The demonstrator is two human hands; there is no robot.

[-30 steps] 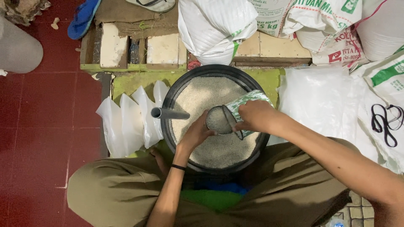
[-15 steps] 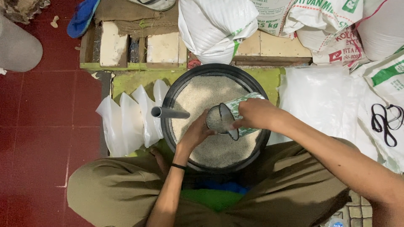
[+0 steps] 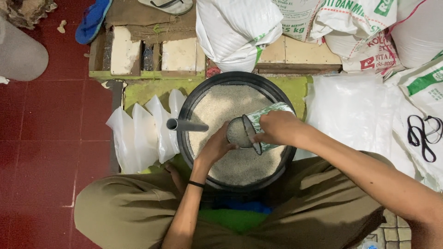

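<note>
A round black tub (image 3: 194, 103) full of white rice (image 3: 221, 103) stands between my knees. My right hand (image 3: 277, 127) grips a green-and-white patterned can (image 3: 265, 122), tilted on its side with its mouth facing left and rice (image 3: 237, 133) inside it. My left hand (image 3: 216, 146) is cupped against the can's mouth, fingers on the rice at its rim. A black band sits on my left wrist (image 3: 195, 184). A grey tube (image 3: 184, 124) lies across the tub's left rim.
Several filled clear plastic bags (image 3: 140, 131) lean left of the tub. White sacks (image 3: 237, 27) stand behind it and to the right (image 3: 364, 27). A stack of clear bags (image 3: 350, 110) lies right. Red tile floor (image 3: 50, 133) spreads left; a blue sandal (image 3: 90, 20) is at top left.
The can has shifted only slightly in my right hand, its mouth staying against my left hand. Nothing else moved.
</note>
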